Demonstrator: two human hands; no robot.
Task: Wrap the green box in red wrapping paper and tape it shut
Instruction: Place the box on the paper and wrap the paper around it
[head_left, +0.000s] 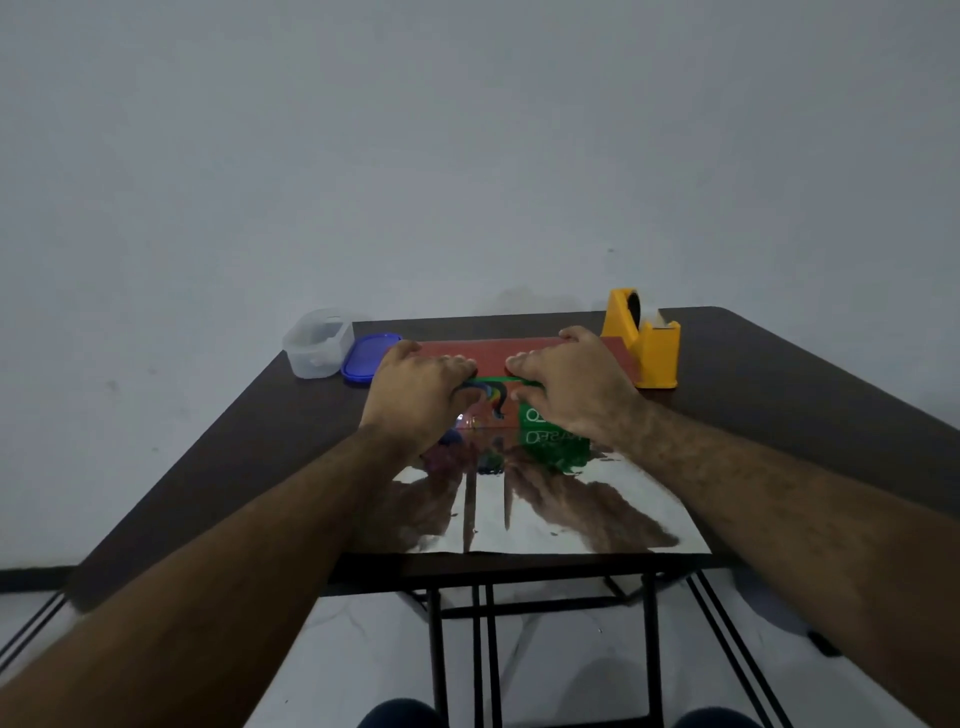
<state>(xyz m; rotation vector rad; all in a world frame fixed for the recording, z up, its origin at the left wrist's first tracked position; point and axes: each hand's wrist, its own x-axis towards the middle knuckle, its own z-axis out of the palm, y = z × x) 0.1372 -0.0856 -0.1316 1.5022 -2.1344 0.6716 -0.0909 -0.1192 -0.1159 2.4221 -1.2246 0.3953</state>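
Note:
The green box (540, 415) stands in the middle of the table on the wrapping paper, its printed front face towards me. The paper's shiny silver side (571, 519) lies face up between the box and the table's near edge. The far flap of red wrapping paper (491, 353) is folded over the box top. My left hand (415, 384) and my right hand (571, 384) sit side by side on that flap. The fingers of each curl over the paper's edge at the box's near top edge, and the thumbs are on the front face.
A yellow tape dispenser (649, 348) stands just right of the box, touching the red paper. A clear plastic container (314, 343) and a blue lid (369, 358) sit at the far left of the dark table (779, 389). A pale wall rises behind.

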